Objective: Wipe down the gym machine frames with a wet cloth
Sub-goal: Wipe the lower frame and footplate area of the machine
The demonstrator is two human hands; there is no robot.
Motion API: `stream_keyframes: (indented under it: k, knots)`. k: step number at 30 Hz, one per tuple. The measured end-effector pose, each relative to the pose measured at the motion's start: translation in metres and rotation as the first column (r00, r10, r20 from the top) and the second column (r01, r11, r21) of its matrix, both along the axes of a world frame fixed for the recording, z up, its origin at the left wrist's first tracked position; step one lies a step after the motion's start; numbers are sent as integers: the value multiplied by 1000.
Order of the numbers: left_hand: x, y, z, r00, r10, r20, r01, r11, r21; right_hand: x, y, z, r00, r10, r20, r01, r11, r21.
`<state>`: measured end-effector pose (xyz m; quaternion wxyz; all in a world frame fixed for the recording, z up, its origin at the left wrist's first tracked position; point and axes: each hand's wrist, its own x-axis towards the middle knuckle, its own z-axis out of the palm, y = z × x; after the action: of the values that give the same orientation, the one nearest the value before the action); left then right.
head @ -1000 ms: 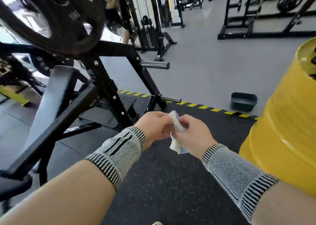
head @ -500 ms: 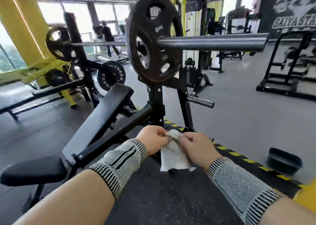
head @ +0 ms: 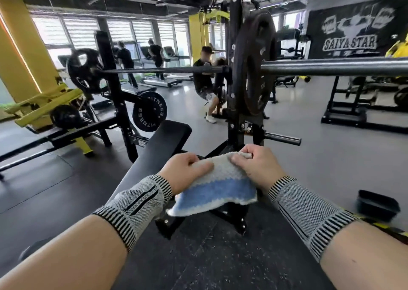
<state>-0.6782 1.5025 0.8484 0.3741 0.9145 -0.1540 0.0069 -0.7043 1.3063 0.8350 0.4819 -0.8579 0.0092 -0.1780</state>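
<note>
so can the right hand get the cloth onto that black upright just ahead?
Probably yes. The right hand grips the cloth with the left hand, and nothing shows between them and the upright, just beyond.

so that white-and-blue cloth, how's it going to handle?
Likely floppy: the cloth sags below where the left hand and right hand pinch its top edge. Probably light, since fingertip pinches carry it. The knobbly weave suggests decent grip, not slippery.
</note>
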Motion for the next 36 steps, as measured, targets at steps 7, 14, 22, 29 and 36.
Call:
stream_keyframes:
  k: [7,14,22,29,36]
  knots:
    - [69,36,9,994,51,101,-86,922,377,57,47,19,996,85,-9,-85,994,-74]
    - [141,48,25,883,-75,-463,-266,732,-627,124,103,30,911,389,-138,-403,910,-101]
    - [233,67,40,929,-102,-356,-131,808,-575,203,136,47,965,252,-73,-260,957,-126]
    - [308,77,57,865,-378,-330,88,762,-642,261,162,46,970,-223,93,219,974,54]
    - [357,58,92,739,-591,-325,237,679,-694,287,174,89,837,-531,134,547,820,-166]
